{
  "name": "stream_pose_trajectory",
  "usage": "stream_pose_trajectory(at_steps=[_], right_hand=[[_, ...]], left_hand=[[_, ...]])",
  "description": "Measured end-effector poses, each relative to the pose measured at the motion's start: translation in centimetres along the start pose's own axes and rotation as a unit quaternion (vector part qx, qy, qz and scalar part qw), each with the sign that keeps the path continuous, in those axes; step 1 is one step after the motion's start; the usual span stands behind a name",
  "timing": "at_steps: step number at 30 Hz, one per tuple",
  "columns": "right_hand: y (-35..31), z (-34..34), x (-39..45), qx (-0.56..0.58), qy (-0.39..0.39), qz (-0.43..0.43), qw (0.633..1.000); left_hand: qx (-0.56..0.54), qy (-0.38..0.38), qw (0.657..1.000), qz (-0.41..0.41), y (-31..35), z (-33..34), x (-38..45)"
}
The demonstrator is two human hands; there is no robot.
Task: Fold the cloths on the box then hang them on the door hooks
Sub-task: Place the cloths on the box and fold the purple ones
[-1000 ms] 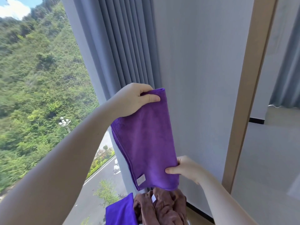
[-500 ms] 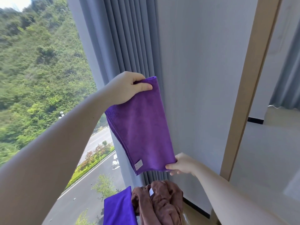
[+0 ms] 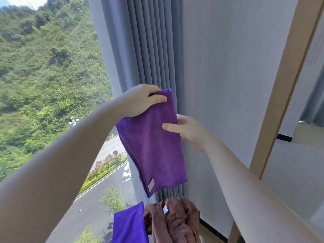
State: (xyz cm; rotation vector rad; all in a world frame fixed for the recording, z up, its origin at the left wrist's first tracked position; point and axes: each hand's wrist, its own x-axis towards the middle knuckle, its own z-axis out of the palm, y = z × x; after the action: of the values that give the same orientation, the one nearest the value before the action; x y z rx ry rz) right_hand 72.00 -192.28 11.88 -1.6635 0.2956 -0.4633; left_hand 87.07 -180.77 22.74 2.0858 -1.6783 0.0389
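A folded purple cloth [image 3: 154,146] hangs in the air in front of the curtain, a small white label near its lower left corner. My left hand [image 3: 140,100] pinches its top edge. My right hand [image 3: 187,130] grips its right edge about a third of the way down, thumb on the front. Below, at the bottom edge of the view, lie a second purple cloth [image 3: 129,225], folded flat, and a crumpled brown cloth [image 3: 173,220] with a white tag. The box under them is hidden, and no door hooks are in view.
Grey pleated curtains [image 3: 149,50] hang behind the cloth, beside a large window [image 3: 52,85] over a wooded hillside and a road. A pale wall panel [image 3: 236,85] stands to the right, then a light wooden door frame [image 3: 284,85] with a room beyond.
My right hand let go of the cloth's bottom corner and moved up to grip its right edge higher up. The left hand kept its hold on the top.
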Motion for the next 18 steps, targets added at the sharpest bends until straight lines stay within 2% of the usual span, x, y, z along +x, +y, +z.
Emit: stream_pose_trajectory(at_steps=[3, 5, 9, 11, 14, 18], right_hand=[[-1.4, 1.5, 1.0, 0.002, 0.076, -0.051, 0.996], [-1.5, 2.4, 1.4, -0.003, 0.097, -0.061, 0.993], [-0.3, 3.8, 2.1, 0.015, 0.108, -0.04, 0.993], [0.5, 4.4, 2.5, 0.027, 0.117, -0.027, 0.992], [1.3, 5.1, 2.8, 0.042, 0.127, -0.013, 0.991], [2.0, 6.0, 2.6, 0.003, 0.109, -0.001, 0.994]], left_hand=[[-0.002, 0.004, 1.0, -0.011, -0.9, 0.3, -0.6], [-0.045, 0.011, 0.998, -0.031, -1.7, 0.1, -1.6], [-0.125, -0.063, 0.985, -0.1, -4.4, -0.5, -3.9], [-0.103, -0.105, 0.982, -0.123, -5.8, -0.2, -5.0], [0.004, -0.139, 0.981, -0.135, -7.5, 0.7, -6.8], [0.017, -0.094, 0.982, -0.161, -9.8, 1.0, -9.0]])
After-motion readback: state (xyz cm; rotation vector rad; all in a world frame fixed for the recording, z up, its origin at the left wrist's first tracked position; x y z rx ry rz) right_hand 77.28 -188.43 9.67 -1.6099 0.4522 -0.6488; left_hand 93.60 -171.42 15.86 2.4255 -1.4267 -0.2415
